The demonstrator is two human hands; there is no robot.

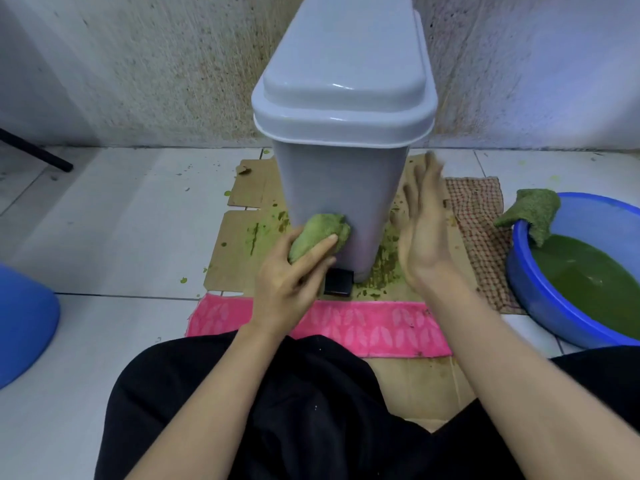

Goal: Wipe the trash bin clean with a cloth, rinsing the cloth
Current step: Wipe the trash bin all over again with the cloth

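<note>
Lower front of bin under wiping.
Left hand point(291, 275) grips wadded cloth point(320, 233) against trash bin point(337, 199) on cardboard point(235, 244); right hand point(424, 230) spread, blurred, beside it, likely steadying; basin point(526, 271) near for rinsing.

No legible text, label, brand, number or sign in view; trash bin point(341, 188) unmarked

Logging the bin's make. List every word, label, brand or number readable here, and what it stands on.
None can be read. The trash bin shows plain grey plastic, the pink towel only a leaf pattern, the blue basin and cardboard no print.
</note>
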